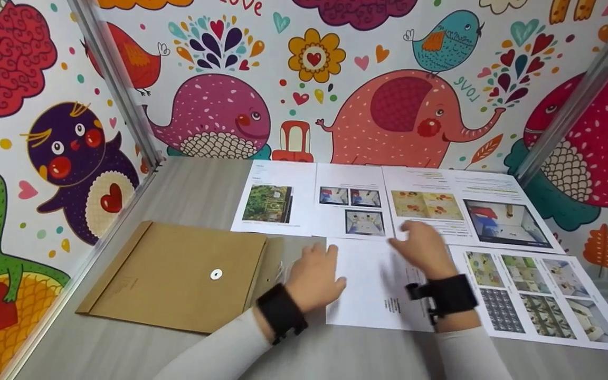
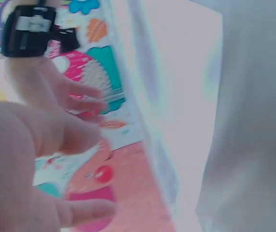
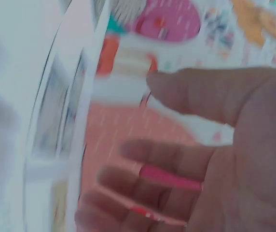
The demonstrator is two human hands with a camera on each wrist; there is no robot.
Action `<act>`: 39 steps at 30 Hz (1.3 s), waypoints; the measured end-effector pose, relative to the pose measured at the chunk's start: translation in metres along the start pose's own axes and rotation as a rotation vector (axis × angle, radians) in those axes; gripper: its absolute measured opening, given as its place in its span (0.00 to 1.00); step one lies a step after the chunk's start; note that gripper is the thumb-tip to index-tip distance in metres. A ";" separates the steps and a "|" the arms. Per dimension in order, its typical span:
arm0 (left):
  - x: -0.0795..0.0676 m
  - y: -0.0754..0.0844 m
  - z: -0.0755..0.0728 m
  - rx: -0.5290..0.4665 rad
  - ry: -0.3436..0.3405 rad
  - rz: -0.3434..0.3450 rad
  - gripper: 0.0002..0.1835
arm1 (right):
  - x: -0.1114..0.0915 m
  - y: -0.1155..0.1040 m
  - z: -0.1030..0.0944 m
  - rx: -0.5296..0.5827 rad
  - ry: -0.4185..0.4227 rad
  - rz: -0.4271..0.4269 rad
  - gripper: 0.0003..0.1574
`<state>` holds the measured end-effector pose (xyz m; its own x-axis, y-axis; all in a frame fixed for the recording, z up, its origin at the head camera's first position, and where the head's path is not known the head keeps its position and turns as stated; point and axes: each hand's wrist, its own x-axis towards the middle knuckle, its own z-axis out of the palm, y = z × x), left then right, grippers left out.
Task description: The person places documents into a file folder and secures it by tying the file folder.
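Note:
Both hands are held over a white printed sheet (image 1: 359,285) on the table, the left hand (image 1: 315,277) by its left edge and the right hand (image 1: 424,252) over its right part. Nothing shows between the fingers of either hand. In the left wrist view, the thumb and a finger of the left hand (image 2: 27,159) are extended and apart. The right wrist view shows the right hand (image 3: 244,154) with its thumb away from spread, slightly bent fingers. Left of the left hand lies a brown kraft envelope (image 1: 177,274) with a white button closure.
Behind the sheet, several printed pages with pictures, among them a page with a garden photo (image 1: 277,177), lie in a row against the back wall. A page of small photos (image 1: 547,338) lies at the right. Cartoon-printed walls (image 1: 304,95) with metal posts (image 1: 119,84) enclose the table.

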<state>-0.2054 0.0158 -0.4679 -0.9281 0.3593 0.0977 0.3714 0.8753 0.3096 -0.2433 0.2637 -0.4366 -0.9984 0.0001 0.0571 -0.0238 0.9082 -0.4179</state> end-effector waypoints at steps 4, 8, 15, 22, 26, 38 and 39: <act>0.018 0.006 0.021 -0.061 0.024 -0.052 0.36 | 0.000 0.041 -0.017 -0.013 -0.022 0.155 0.36; 0.023 0.004 0.030 -0.083 0.049 -0.112 0.39 | 0.003 0.064 -0.022 0.006 -0.047 0.215 0.30; 0.025 0.001 0.034 -0.145 0.017 -0.139 0.41 | 0.007 0.075 -0.016 0.046 -0.108 0.266 0.27; 0.027 -0.002 0.035 -0.176 -0.003 -0.138 0.39 | 0.008 0.079 -0.011 0.055 -0.131 0.282 0.31; 0.027 -0.003 0.035 -0.176 -0.014 -0.147 0.39 | 0.010 0.081 -0.007 0.043 -0.148 0.280 0.29; 0.029 0.000 0.034 -0.219 -0.027 -0.177 0.40 | 0.010 0.081 0.000 0.024 -0.112 0.285 0.33; 0.029 0.000 0.034 -0.223 -0.027 -0.177 0.41 | 0.010 0.081 0.000 0.022 -0.109 0.283 0.33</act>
<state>-0.2311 0.0375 -0.4973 -0.9758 0.2187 -0.0008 0.1864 0.8333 0.5205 -0.2549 0.3369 -0.4695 -0.9651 0.2058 -0.1620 0.2563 0.8691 -0.4230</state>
